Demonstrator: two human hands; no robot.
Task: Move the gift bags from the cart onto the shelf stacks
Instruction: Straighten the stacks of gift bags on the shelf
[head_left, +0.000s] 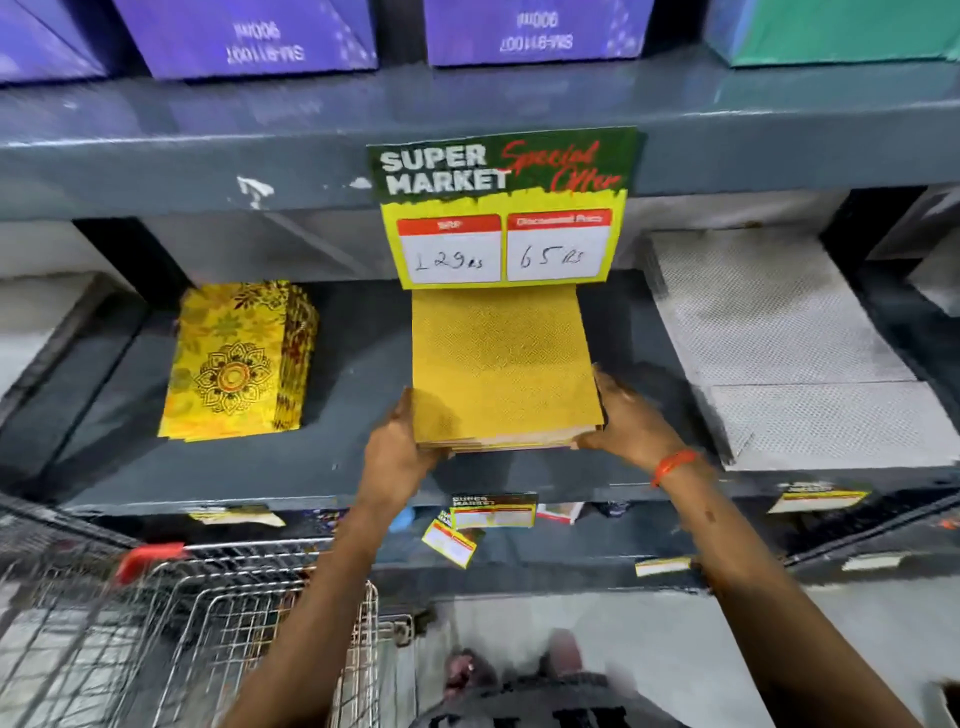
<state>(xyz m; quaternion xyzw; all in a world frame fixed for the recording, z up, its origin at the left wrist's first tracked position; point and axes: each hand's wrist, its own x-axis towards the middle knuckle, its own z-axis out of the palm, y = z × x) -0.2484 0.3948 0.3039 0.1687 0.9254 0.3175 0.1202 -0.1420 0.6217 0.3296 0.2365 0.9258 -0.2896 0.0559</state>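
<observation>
A flat stack of gold textured gift bags (501, 364) lies on the grey middle shelf (358, 395), under a hanging price sign. My left hand (397, 447) grips the stack's near left corner and my right hand (626, 415) grips its near right corner. To the left on the same shelf sits a stack of yellow mandala-print gift bags (234, 364). On the right lies a stack of silver textured gift bags (779, 343). The wire cart (208, 613) stands at the lower left; its contents are blurred.
A "Super Market Special Offer" sign (501, 208) hangs from the upper shelf edge over the gold stack. Purple boxes (249, 36) and a green box (841, 31) sit on the shelf above. Small price tags (493, 512) hang along the lower shelf edge.
</observation>
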